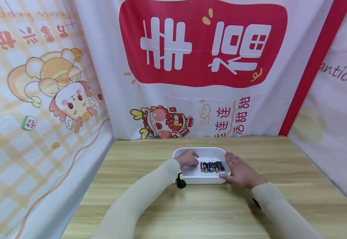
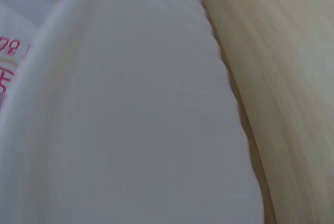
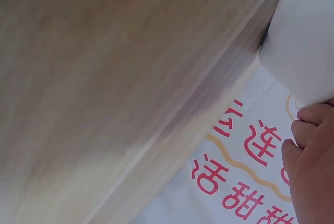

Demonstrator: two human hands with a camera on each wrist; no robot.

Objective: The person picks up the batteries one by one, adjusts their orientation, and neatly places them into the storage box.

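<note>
A white plastic tray (image 1: 198, 181) stands on the table, with a row of several batteries (image 1: 212, 167) lying side by side in its right half. My left hand (image 1: 188, 158) reaches over the tray's left side. Its fingers are loosely bent just left of the row, and nothing shows between thumb and fingers. Along the tray's right side, my right hand (image 1: 241, 171) rests with fingers extended on the rim and thumb at the front corner. In the right wrist view, its fingertips touch the edge of the tray (image 3: 302, 31). White tray wall (image 2: 146, 109) fills most of the left wrist view, hiding the left hand.
The wood-grain table (image 1: 191, 212) extends in front of the tray and to both sides. Behind it hangs a white cloth with a red printed panel (image 1: 203, 76). Printed cloths (image 1: 42, 132) also line the left and right sides.
</note>
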